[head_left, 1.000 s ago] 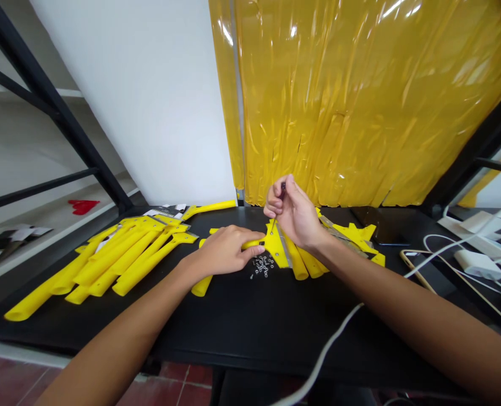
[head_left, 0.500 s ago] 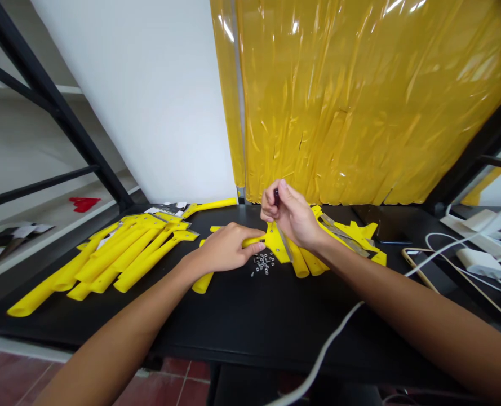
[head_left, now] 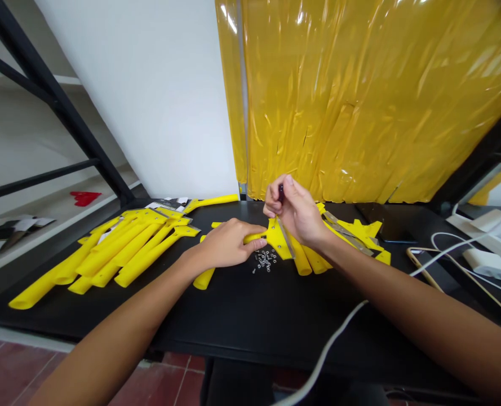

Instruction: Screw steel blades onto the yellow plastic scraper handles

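Observation:
My left hand is closed on the neck of a yellow scraper, whose wide head has screws in it and a metal blade along its right edge. My right hand is wrapped round the dark handle of a screwdriver, held upright over the scraper's head. The screwdriver's tip meets the head near its upper screw, though exact contact is hard to make out. Just below lie loose small screws and nuts. More yellow handles rest under and beside my right hand.
Several yellow scrapers lie heaped on the black table at left. At right are more yellow pieces with blades, a phone, a white charger and a white cable. A yellow plastic curtain hangs behind.
The view has shifted slightly. Both hands keep their hold on the scraper and the screwdriver; my right fingers have turned only a little, if at all.

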### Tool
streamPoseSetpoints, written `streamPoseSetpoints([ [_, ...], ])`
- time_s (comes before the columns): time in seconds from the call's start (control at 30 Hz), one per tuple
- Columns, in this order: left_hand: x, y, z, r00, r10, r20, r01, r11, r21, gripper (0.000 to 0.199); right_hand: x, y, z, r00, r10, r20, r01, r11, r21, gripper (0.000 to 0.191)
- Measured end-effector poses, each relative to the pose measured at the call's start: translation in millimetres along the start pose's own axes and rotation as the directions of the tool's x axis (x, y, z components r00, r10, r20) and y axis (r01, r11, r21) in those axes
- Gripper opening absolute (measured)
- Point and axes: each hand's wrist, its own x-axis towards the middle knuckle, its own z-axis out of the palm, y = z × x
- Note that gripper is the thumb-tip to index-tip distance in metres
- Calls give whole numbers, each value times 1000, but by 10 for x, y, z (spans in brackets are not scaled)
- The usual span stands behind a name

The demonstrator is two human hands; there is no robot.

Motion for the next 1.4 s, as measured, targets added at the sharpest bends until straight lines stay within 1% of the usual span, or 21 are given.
streamPoseSetpoints([
  [0.1, 8, 16, -10, 1000, -4, -5, 4, 998, 60, 37, 8, -12, -3, 1000, 11, -18, -11, 1000, 9, 37],
  [0.27, 1, 46, -27, 1000, 0, 10, -1, 995, 98, 34, 21, -10, -5, 1000, 10, -24, -10, 1000, 23, 38],
  [0.43, -15, 71, -22, 1000, 3, -3, -2, 980, 198, 34, 19, 9, -9, 999, 12, -34, -10, 998, 54, 37],
  [0.57, -17, 77, -4, 1000, 25, 2, -25, 970, 243, 36, 23, 20, -7, 997, 19, -74, -15, 998, 58, 38],
  [0.77, -17, 71, 36, 998, 58, 12, -59, 931, 361, 37, 38, 63, -41, 993, -3, -119, 12, 997, 72, 40],
  [0.93, -27, 70, 51, 997, 77, 18, -78, 919, 387, 37, 59, 105, -88, 986, -3, -168, 28, 989, 144, 39],
  [1.07, -36, 92, 36, 996, 85, 20, -86, 906, 414, 35, 80, 107, -120, 977, 31, -213, 9, 982, 187, 39],
  [1.27, -31, 82, 34, 994, 108, 21, -107, 899, 424, 35, 92, 122, -161, 961, 69, -268, -13, 979, 205, 39],
  [1.4, -31, 69, 41, 993, 115, 13, -109, 888, 446, 34, 98, 129, -172, 956, 84, -281, -18, 973, 228, 38],
])
